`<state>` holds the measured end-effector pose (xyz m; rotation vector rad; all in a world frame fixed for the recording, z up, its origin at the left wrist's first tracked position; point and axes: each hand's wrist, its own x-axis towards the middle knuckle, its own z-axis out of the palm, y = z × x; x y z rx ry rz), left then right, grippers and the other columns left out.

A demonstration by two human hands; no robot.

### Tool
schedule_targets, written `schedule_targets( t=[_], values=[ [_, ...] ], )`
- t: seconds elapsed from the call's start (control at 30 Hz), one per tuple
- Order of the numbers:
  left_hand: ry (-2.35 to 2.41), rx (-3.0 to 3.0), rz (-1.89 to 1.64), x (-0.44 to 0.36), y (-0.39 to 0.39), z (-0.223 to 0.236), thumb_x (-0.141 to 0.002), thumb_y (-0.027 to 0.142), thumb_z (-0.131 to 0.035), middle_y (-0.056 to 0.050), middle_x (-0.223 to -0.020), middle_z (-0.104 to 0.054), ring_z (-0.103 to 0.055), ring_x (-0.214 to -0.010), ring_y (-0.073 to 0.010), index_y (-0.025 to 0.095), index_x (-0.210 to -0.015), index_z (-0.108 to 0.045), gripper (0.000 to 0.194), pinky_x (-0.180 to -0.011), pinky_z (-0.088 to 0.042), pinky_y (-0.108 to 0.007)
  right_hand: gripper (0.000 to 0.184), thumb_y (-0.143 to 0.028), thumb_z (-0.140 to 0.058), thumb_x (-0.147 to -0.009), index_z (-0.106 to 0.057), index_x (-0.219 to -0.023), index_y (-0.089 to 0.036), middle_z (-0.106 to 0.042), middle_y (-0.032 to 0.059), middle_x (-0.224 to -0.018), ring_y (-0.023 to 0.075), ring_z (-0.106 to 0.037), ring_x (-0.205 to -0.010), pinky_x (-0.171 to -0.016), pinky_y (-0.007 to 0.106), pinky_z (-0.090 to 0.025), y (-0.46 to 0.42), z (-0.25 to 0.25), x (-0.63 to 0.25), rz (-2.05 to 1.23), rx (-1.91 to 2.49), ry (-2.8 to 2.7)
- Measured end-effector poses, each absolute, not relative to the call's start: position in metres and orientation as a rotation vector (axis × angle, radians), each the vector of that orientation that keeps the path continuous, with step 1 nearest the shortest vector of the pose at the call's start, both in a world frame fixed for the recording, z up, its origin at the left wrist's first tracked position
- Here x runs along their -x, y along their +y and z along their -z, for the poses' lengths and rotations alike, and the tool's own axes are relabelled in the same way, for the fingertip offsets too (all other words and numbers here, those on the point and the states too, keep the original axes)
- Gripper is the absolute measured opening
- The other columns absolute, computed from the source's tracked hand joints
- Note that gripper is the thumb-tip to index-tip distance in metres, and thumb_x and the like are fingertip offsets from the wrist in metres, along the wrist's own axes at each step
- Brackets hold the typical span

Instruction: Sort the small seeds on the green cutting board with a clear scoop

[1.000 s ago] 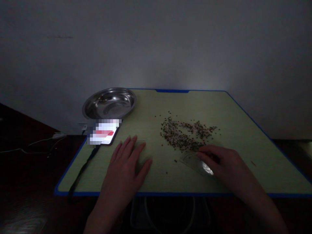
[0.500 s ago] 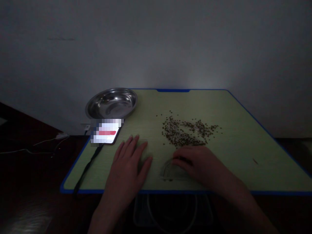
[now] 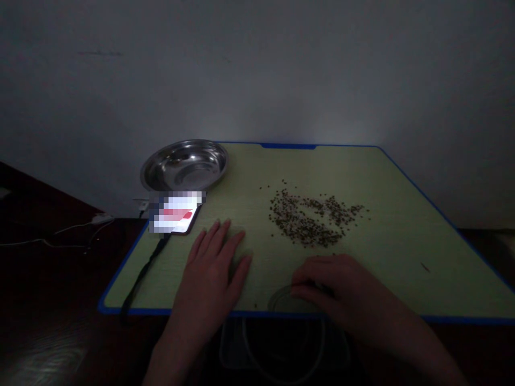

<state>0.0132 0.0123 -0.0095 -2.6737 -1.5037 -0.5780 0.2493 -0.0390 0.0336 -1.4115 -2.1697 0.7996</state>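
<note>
My right hand (image 3: 328, 284) is closed in a pinch on a clear, half-round protractor (image 3: 281, 298) at the table's front edge; the hand covers much of it. A few dark grains lie close by. Beyond that hand spreads a loose patch of small grains (image 3: 308, 236), dark brown mixed with pale ones. My left hand (image 3: 213, 268) lies flat on the table (image 3: 386, 214), fingers apart, holding nothing. Below the front edge, in shadow, shows the round rim of a container (image 3: 322, 343).
A shiny metal basin (image 3: 185, 166) stands at the back left. In front of it lies a lit phone (image 3: 183, 222) with a dark strap (image 3: 145, 276). One thin dark sliver (image 3: 425, 267) lies at the right. White cables (image 3: 60, 245) run along the floor.
My right hand has drawn the protractor toward me, from just short of the grains to the table's front edge. My left hand stays in place.
</note>
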Motion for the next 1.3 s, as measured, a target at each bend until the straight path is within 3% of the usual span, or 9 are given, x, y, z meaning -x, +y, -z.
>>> schedule_targets(
  t=[0.33,0.6,0.73,0.83,1.03,1.3],
  values=[
    [-1.508,2.678,0.608,-0.010,0.011,0.012,-0.096,0.017,-0.039,-0.016,-0.144,-0.054,-0.043,-0.139,-0.0312,0.017,-0.125,-0.058,0.035,-0.112,-0.037,-0.059,0.014,-0.024,-0.062,-0.090,-0.071,-0.080,-0.020,-0.072,-0.0002,-0.076,0.0153,-0.065,-0.069,-0.065,0.026,-0.041,-0.020,-0.024,-0.223,-0.680,1.383,-2.231],
    [-1.503,2.679,0.633,-0.011,0.012,0.010,-0.096,0.017,-0.037,-0.018,-0.142,-0.055,-0.046,-0.136,-0.0330,0.015,-0.124,-0.061,0.036,-0.109,-0.039,-0.061,0.016,-0.027,-0.060,-0.092,-0.070,-0.081,-0.023,-0.071,-0.0035,-0.074,0.0115,-0.064,-0.066,-0.063,0.023,-0.044,-0.032,-0.039,-0.250,-0.768,1.408,-2.138],
    [-1.481,2.681,0.653,-0.009,0.014,0.012,-0.097,0.020,-0.037,-0.017,-0.141,-0.056,-0.048,-0.135,-0.0332,0.016,-0.124,-0.062,0.037,-0.108,-0.040,-0.062,0.018,-0.033,-0.057,-0.090,-0.073,-0.083,-0.026,-0.076,-0.0007,-0.083,0.0164,-0.068,-0.075,-0.066,0.026,-0.050,-0.046,-0.035,-0.297,-0.594,1.707,-1.865],
    [-1.467,2.685,0.658,-0.007,0.016,0.013,-0.097,0.023,-0.036,-0.017,-0.140,-0.057,-0.048,-0.135,-0.0341,0.016,-0.124,-0.062,0.038,-0.107,-0.041,-0.063,0.021,-0.039,-0.059,-0.086,-0.073,-0.079,-0.025,-0.076,0.0006,-0.079,0.0191,-0.069,-0.071,-0.061,0.028,-0.052,-0.058,-0.026,-0.320,-0.521,1.858,-1.663],
    [-1.468,2.686,0.683,-0.005,0.018,0.016,-0.097,0.027,-0.037,-0.016,-0.142,-0.056,-0.047,-0.136,-0.0342,0.017,-0.124,-0.062,0.038,-0.108,-0.040,-0.063,0.024,-0.040,-0.056,-0.087,-0.073,-0.079,-0.026,-0.076,0.0006,-0.079,0.0199,-0.069,-0.073,-0.065,0.029,-0.053,-0.063,-0.022,-0.316,-0.617,1.892,-1.615],
    [-1.415,2.673,0.694,-0.003,0.020,0.017,-0.097,0.030,-0.037,-0.016,-0.141,-0.057,-0.048,-0.135,-0.0337,0.018,-0.125,-0.061,0.038,-0.107,-0.041,-0.062,0.026,-0.044,-0.058,-0.081,-0.073,-0.073,-0.024,-0.076,0.0020,-0.074,0.0210,-0.068,-0.065,-0.057,0.029,-0.052,-0.064,-0.023,-0.342,-0.428,1.987,-1.407]
  ],
)
